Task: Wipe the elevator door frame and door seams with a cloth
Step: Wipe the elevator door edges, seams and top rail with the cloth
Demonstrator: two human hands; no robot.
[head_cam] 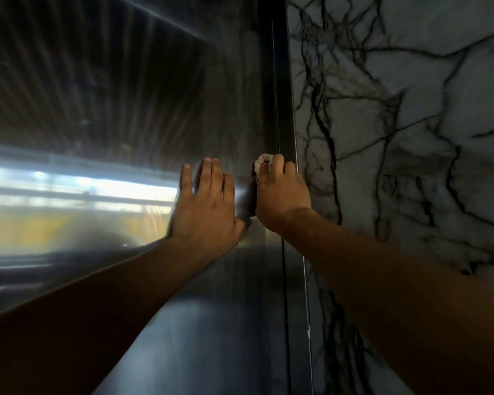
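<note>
Landmark: dark door seam (278,129) running vertically between brushed-metal elevator door (154,95) and veined marble wall (397,124).
Right hand (281,192): on the seam, fingers curled, gripping small pale cloth (261,162); cloth pressed at the seam's left edge.
Left hand (207,201): left of the seam, flat on door, fingers straight, holding nothing.
Narrow dark door frame (290,115): just right of seam, touching marble.
</note>
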